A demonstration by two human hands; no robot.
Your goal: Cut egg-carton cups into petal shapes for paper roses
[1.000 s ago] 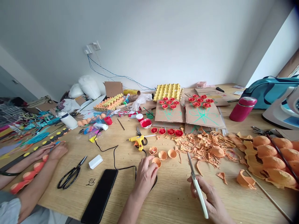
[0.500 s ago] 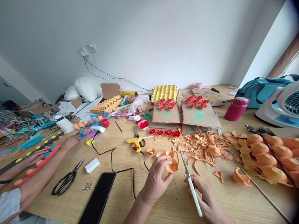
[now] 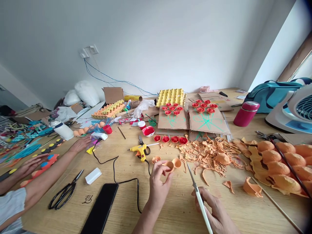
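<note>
My left hand pinches a small orange egg-carton cup by its rim, just above the table. In my right hand are white-handled scissors, seen nearly edge-on, the blade pointing up and away. Right beside the held cup, another orange cup rests on the table. Behind my left fingers sits an orange carton rose. A yellow glue gun lies farther back, partly over dark-handled scissors. Orange trimmings are heaped to the right.
At left, a co-worker's hands reach over painted carton strips. Black scissors, a phone and the glue gun's cord lie left of me. Red roses line up before cardboard pictures. An orange egg tray stands right.
My left hand has moved left and slightly up with the cup, now covering where another cup stood. My right hand stays nearly still with the scissors. The co-worker's hands have shifted.
</note>
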